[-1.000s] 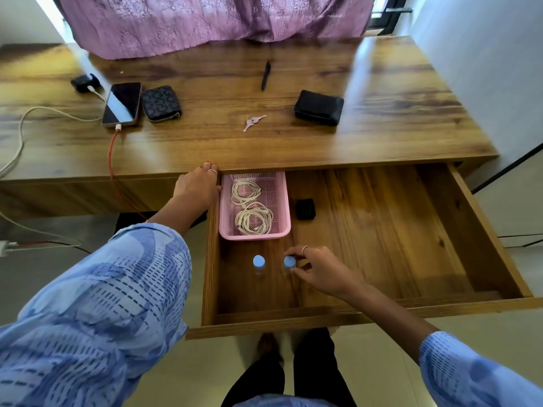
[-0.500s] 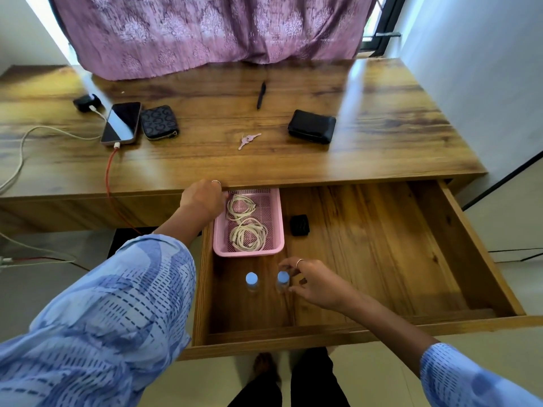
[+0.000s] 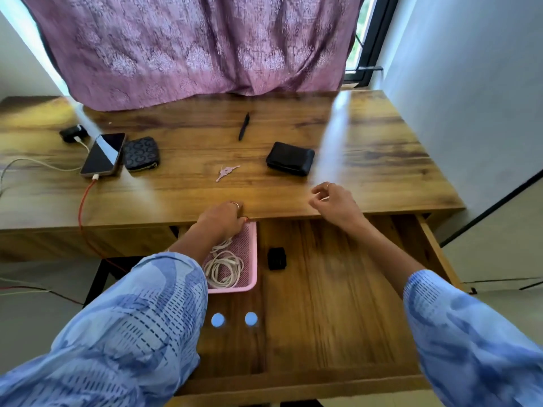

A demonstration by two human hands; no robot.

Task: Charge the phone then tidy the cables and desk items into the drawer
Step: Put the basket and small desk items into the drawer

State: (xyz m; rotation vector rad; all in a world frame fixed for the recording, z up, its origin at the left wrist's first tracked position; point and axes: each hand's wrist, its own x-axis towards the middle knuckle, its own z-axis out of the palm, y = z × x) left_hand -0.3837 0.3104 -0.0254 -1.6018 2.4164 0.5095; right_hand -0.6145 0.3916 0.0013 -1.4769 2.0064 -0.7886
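The open wooden drawer [image 3: 323,383] holds a pink basket [image 3: 253,277] with coiled white cables [image 3: 224,268], a small black cube [image 3: 276,258] and two blue-capped bottles [image 3: 218,320] [image 3: 251,318]. My left hand [image 3: 220,221] rests at the desk's front edge over the basket's far corner, its fingertips hidden. My right hand [image 3: 335,201] hovers over the desk edge with fingers loosely curled and holds nothing. On the desk lie the phone [image 3: 102,154] with a red cable [image 3: 83,207] plugged in, a patterned pouch [image 3: 141,154], a pen [image 3: 244,126], pink keys [image 3: 226,171] and a black wallet [image 3: 289,158].
A black adaptor [image 3: 72,133] with a white cable [image 3: 35,164] sits at the desk's far left. A purple curtain [image 3: 191,48] hangs behind the desk. A white wall [image 3: 470,98] runs along the right side. Cables trail on the floor [image 3: 29,289] to the left.
My right hand let go of the right blue-capped bottle in the drawer and rose to the desk's front edge. My left hand slid right over the basket's corner.
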